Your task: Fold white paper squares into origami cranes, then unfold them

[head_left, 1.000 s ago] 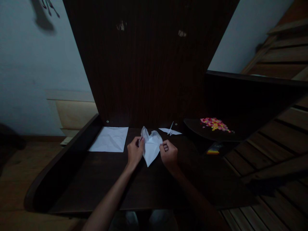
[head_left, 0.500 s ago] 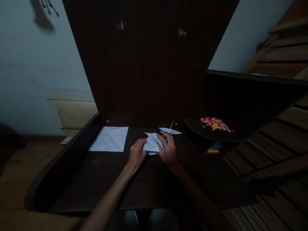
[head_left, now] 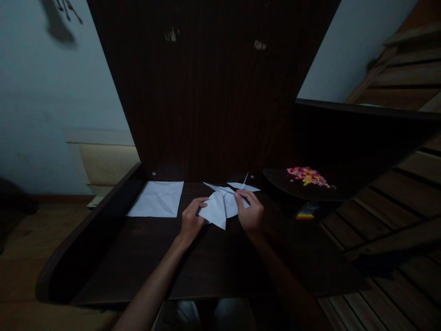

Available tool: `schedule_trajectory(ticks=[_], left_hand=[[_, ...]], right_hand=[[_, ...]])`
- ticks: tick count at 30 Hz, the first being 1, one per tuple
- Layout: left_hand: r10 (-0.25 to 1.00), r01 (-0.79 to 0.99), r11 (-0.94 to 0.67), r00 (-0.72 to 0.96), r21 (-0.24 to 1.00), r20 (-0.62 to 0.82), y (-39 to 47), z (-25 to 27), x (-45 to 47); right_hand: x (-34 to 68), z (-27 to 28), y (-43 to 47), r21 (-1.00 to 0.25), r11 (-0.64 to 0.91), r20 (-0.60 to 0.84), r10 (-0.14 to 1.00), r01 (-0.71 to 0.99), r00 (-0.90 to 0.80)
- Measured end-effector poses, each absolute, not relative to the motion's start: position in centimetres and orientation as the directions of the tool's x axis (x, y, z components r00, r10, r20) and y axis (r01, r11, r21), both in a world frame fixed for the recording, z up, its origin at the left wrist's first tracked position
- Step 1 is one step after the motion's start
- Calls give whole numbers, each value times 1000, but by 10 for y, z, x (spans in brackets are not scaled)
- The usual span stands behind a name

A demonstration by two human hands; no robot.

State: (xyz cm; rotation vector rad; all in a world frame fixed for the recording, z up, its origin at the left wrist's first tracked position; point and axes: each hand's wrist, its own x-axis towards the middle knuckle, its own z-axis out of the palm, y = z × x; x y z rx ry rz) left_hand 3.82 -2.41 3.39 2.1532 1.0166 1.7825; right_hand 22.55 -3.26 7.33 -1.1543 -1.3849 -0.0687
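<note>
A partly folded sheet of white paper point(head_left: 215, 209) is held between both hands above the dark desk, its flaps spread and one point hanging toward me. My left hand point(head_left: 193, 218) pinches its left edge between thumb and fingers. On the other side my right hand point(head_left: 250, 212) grips the right edge, thumb on top. Just behind the right hand lies a folded paper crane point(head_left: 246, 186), its wings spread and a thin point standing up; the hand hides part of it. A creased square sheet of white paper point(head_left: 156, 198) lies flat to the left of my left hand.
The dark wooden desk point(head_left: 138, 266) has a raised side panel point(head_left: 86, 243) on the left and a tall back board point(head_left: 213, 92). At the right, a small shelf point(head_left: 275, 181) bears a heap of pink, red and yellow pieces point(head_left: 308, 176). Wooden slats point(head_left: 389, 225) stand farther right.
The held paper has been opened wider, with its flaps spread and a point now toward me. My right hand has moved slightly right and my left hand slightly left.
</note>
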Motion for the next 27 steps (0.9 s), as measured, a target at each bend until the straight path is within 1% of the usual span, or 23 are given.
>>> schedule_trajectory(ticks=[3,5,7,10,13,15,17,18,19,20,22,23,24,25,26,27], left_hand=[[592,369,-758,44,538,805,-23,33,36],[620,347,-743,33,573,784,-22,33,35],[674,314,-702,5,639,739,-22,33,34],[777,226,-600,-63,767,626,-21,35,34],[844,142,-509,-112,849,524,-18,34,34],[859,143,-482,-115,864,499,-15,30,33],[840,215,-504,-105,837,533,-13,26,31],[811,277,-537,-89,797,578,-12,25,30],[766,352,-587,-50,729,641,-13,24,29],[703,431,-649,22,628,711,-13,25,27],[539,542,-768,259,341,802,-16,29,26],[454,559,-808,391,185,800,-19,33,27],[393,565,-823,496,56,774,-21,37,28],[357,568,-822,568,-39,742,-23,41,31],[349,579,-809,608,-98,713,-25,45,33],[365,599,-791,625,-124,689,-27,48,36]], right_hand=[[230,72,-31,-643,468,737,595,606,322],[233,72,-31,-697,438,688,631,569,357],[235,71,-29,-760,406,624,672,507,398],[240,69,-23,-852,374,513,738,367,439],[245,64,-17,-905,351,425,781,242,458],[248,62,-14,-916,341,400,795,210,455],[249,61,-15,-912,337,408,800,233,440],[249,61,-16,-902,337,425,796,268,431],[249,62,-18,-885,339,453,785,319,422],[248,64,-20,-857,343,491,768,384,411],[245,68,-24,-771,358,590,713,526,379],[243,70,-26,-718,373,642,681,588,352],[240,72,-28,-664,390,689,651,638,319],[237,73,-29,-615,410,727,625,674,284],[234,75,-30,-572,429,758,603,699,250],[231,75,-31,-536,447,781,585,716,220]])
